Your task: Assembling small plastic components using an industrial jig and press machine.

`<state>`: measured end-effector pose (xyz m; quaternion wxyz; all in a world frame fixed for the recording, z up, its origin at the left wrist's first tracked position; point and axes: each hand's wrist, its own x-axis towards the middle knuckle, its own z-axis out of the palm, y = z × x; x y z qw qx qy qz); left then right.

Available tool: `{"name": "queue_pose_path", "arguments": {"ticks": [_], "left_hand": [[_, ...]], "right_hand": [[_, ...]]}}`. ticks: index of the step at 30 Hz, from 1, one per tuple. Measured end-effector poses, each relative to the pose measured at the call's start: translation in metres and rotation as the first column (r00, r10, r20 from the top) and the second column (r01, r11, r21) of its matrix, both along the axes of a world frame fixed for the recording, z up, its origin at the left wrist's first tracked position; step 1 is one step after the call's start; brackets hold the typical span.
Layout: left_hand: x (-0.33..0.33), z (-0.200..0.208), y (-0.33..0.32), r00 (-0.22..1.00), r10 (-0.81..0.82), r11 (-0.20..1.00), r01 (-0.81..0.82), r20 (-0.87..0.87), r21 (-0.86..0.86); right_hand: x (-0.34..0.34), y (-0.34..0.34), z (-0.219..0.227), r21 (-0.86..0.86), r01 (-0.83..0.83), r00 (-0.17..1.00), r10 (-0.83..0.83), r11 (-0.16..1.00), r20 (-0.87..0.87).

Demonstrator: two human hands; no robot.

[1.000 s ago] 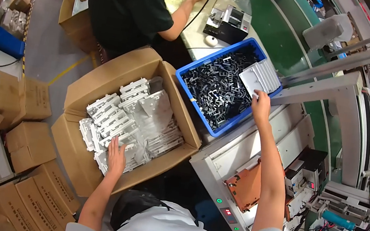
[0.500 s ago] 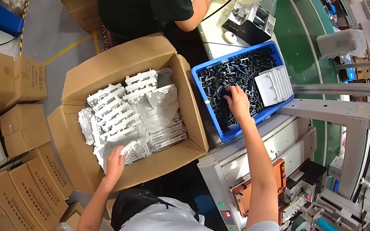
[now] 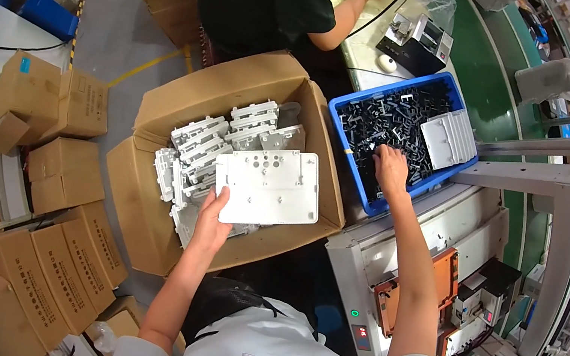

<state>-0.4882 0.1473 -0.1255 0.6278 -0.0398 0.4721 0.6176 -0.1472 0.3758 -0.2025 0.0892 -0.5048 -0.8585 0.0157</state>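
Note:
My left hand point(image 3: 213, 225) grips a white plastic panel point(image 3: 269, 189) by its near left corner. The panel is flat, with small holes and studs, and is held over an open cardboard box point(image 3: 256, 255). Inside that box lie stacked white plastic parts point(image 3: 200, 140), partly hidden by the panel. My right hand point(image 3: 391, 172) reaches into a blue bin point(image 3: 363, 201) full of small black plastic pieces point(image 3: 387, 116). Its fingers are bent together among the pieces, and what lies between them is hidden. White panels point(image 3: 449, 140) rest on the bin's right side.
A co-worker in a dark shirt point(image 3: 262, 2) sits at the table beyond the box. A black device point(image 3: 415, 45) stands behind the bin. A machine with an orange fixture point(image 3: 417, 293) is at my right. Closed cardboard boxes point(image 3: 52, 267) line the left.
My left hand has lifted a white panel out of the cardboard box and brought it over the stack. My right hand stays in the blue bin, its fingers now more bent. The view has shifted.

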Motion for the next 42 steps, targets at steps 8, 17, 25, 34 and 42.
{"name": "queue_pose_path", "arguments": {"ticks": [8,17,25,34,42], "left_hand": [[0.027,0.041,0.000,0.994,-0.103,0.979,0.106,-0.024,0.175],[0.043,0.097,-0.014,-0.040,0.290,0.615,0.773,-0.956,0.154],[0.049,0.091,-0.033,-0.307,0.419,0.653,0.756,-0.854,0.048],[0.051,0.080,-0.009,-0.319,0.467,0.656,0.751,-0.825,0.082],[0.064,0.068,0.024,-0.331,0.545,0.612,0.785,-0.771,0.096]], "right_hand": [[0.003,-0.009,-0.011,-0.119,0.188,0.976,-0.199,0.975,-0.088],[0.027,-0.025,-0.001,-0.209,0.309,0.904,-0.355,0.928,-0.240],[-0.001,-0.017,-0.009,-0.173,0.286,0.936,-0.314,0.942,-0.158],[-0.033,-0.041,0.057,-0.206,0.382,0.826,-0.433,0.901,-0.362],[-0.090,-0.138,0.175,-0.645,0.161,0.387,-0.648,0.748,-0.656]]}}
